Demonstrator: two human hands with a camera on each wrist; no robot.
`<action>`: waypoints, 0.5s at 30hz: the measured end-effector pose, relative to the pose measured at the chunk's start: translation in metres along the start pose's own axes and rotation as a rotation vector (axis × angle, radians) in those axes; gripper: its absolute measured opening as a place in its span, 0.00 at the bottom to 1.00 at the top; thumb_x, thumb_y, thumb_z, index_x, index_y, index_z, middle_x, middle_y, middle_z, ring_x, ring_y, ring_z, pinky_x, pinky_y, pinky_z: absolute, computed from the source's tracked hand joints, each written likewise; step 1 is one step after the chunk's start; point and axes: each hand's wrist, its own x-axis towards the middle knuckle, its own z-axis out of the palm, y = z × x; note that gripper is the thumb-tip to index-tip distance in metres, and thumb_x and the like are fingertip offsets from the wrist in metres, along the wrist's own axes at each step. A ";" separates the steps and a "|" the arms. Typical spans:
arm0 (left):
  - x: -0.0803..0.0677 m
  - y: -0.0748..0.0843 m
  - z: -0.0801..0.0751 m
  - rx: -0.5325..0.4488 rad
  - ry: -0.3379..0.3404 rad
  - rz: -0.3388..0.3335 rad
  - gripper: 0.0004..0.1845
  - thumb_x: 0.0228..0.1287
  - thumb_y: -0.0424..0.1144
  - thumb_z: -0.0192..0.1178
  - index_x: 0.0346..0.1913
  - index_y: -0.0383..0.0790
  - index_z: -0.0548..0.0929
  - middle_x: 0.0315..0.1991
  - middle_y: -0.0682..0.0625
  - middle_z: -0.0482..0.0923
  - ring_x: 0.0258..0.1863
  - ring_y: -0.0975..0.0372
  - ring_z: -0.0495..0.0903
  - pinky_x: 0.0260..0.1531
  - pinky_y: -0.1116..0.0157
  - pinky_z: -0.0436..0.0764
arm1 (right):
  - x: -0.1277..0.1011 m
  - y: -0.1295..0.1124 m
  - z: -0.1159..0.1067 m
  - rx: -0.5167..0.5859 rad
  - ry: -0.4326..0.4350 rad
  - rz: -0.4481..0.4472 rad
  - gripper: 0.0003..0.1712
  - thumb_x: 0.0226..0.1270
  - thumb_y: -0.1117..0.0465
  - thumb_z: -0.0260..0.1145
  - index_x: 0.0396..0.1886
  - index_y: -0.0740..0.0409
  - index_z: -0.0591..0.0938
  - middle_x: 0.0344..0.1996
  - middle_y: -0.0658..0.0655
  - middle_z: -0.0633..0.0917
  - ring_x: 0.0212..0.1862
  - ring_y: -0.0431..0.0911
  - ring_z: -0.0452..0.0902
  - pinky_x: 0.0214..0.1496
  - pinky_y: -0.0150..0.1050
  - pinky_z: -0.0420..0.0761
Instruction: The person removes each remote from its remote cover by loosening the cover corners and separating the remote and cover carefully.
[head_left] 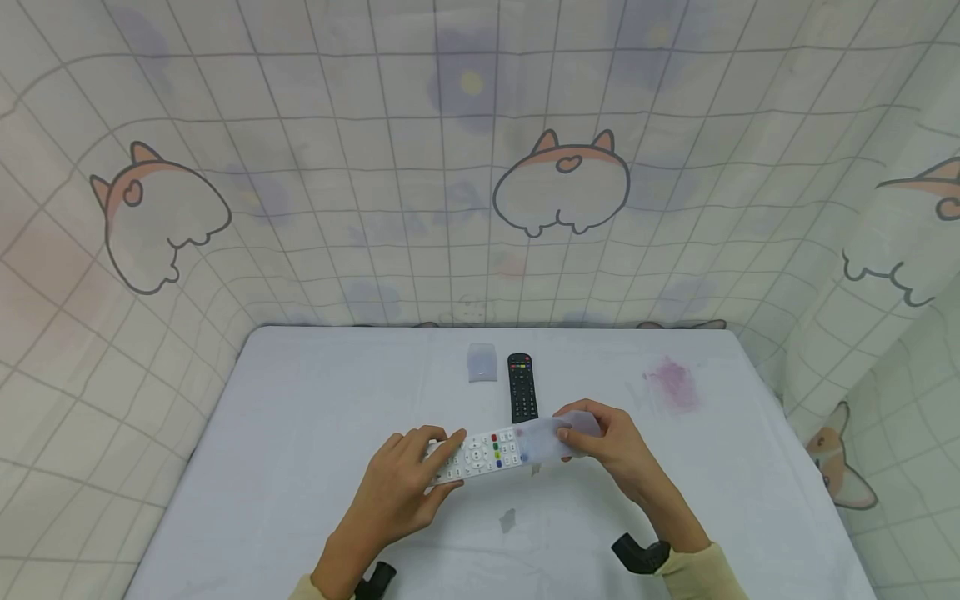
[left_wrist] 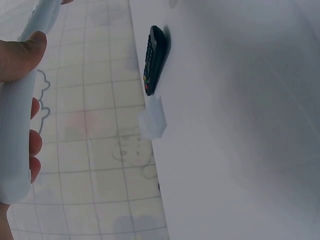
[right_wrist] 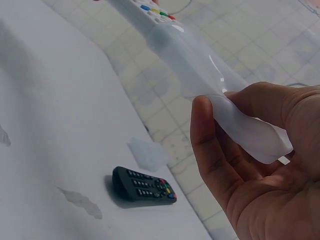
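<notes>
A white remote control [head_left: 474, 456] with coloured buttons is held above the table, tilted slightly up to the right. My left hand [head_left: 408, 475] grips its left end, thumb on the near edge and fingers on the far one; the left wrist view shows the remote's pale side [left_wrist: 15, 140]. Over the right end lies a translucent plastic sleeve [right_wrist: 195, 65], covering part of the remote. My right hand [head_left: 611, 442] pinches the sleeve's loose end between thumb and fingers. Beyond the hands, a black remote control [head_left: 522, 385] lies on the table.
A small translucent plastic piece [head_left: 482, 363] lies left of the black remote, near the table's back edge. The white tabletop [head_left: 300, 417] has a pink stain [head_left: 675, 383] at right and a grey patch [head_left: 507, 521] in front. A patterned curtain [head_left: 375, 208] surrounds the table's back and sides.
</notes>
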 end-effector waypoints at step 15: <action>-0.009 -0.017 -0.010 -0.013 0.041 -0.086 0.40 0.47 0.48 0.84 0.66 0.47 0.82 0.50 0.49 0.82 0.36 0.61 0.80 0.35 0.63 0.80 | -0.003 0.008 -0.017 -0.001 0.130 0.043 0.19 0.69 0.62 0.73 0.56 0.64 0.82 0.65 0.66 0.74 0.56 0.58 0.75 0.46 0.38 0.88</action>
